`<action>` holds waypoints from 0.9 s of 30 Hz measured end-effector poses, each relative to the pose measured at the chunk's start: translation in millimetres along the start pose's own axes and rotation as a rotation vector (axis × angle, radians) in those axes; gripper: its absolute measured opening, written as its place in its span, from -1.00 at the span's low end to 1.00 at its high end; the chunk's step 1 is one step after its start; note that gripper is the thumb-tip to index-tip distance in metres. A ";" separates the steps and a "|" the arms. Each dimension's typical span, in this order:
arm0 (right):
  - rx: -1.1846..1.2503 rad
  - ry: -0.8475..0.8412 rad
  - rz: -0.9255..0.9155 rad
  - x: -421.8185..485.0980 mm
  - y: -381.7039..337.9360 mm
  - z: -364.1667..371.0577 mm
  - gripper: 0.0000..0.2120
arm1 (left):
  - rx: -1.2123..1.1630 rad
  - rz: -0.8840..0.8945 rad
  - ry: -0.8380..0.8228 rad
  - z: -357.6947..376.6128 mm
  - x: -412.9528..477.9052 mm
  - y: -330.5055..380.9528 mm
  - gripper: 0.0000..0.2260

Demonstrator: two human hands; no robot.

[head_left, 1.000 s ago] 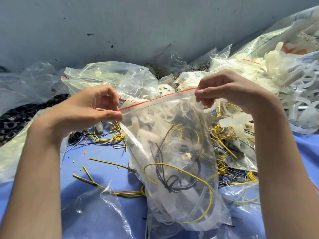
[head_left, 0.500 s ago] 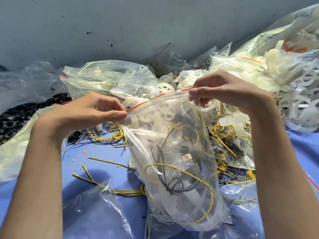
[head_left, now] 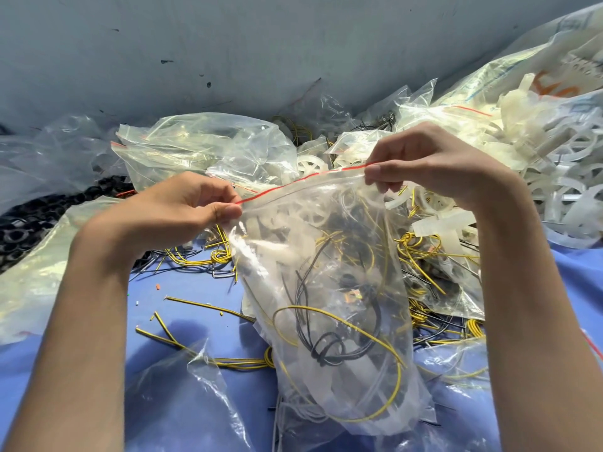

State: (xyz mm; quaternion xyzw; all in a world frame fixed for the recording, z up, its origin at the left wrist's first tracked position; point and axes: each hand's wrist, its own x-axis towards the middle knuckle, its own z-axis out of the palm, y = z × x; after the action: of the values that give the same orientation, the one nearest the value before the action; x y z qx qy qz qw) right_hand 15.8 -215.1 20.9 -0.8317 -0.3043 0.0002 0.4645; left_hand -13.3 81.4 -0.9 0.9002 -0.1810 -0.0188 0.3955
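A clear zip bag (head_left: 329, 288) with a red strip along its mouth hangs between my hands above the blue table. Inside it are yellow and black wires and white plastic parts. My left hand (head_left: 176, 213) pinches the left end of the red strip between thumb and fingers. My right hand (head_left: 427, 161) pinches the right end, held higher than the left. The strip runs taut and slanted between them.
Loose yellow wires (head_left: 195, 321) lie on the blue table (head_left: 182, 288). More clear bags (head_left: 202, 148) pile at the back against a grey wall. White plastic wheels (head_left: 561, 164) heap at the right; black rings (head_left: 19, 223) sit at the left. An empty clear bag (head_left: 182, 396) lies in front.
The bag's mouth went slack and bowed half a second ago, then pulled straight again. My right hand has shifted slightly left and up along the strip.
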 end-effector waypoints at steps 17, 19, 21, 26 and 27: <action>-0.020 -0.122 0.067 -0.4 0.5 2.3 -0.76 | -0.051 -0.024 -0.063 7.8 6.0 1.6 -0.91; -0.027 -0.119 0.055 0.2 -0.2 3.5 -0.81 | -0.047 -0.012 -0.057 7.4 5.3 1.7 -0.93; -0.027 -0.107 0.024 0.2 -1.6 4.4 -0.90 | -0.052 0.020 -0.050 7.1 3.6 3.7 -0.92; 0.018 -0.083 -0.025 0.4 -4.1 2.9 -0.94 | -0.112 0.052 -0.034 4.3 1.8 5.6 -0.83; 0.018 -0.103 -0.020 0.5 -4.7 3.6 -0.93 | -0.118 0.045 -0.050 3.7 2.0 5.3 -0.82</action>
State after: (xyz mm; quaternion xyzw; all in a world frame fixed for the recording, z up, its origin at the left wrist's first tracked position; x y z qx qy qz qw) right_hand 12.9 -210.2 22.6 -0.8234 -0.3360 0.0412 0.4555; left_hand -13.8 74.8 0.6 0.8702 -0.2096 -0.0429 0.4438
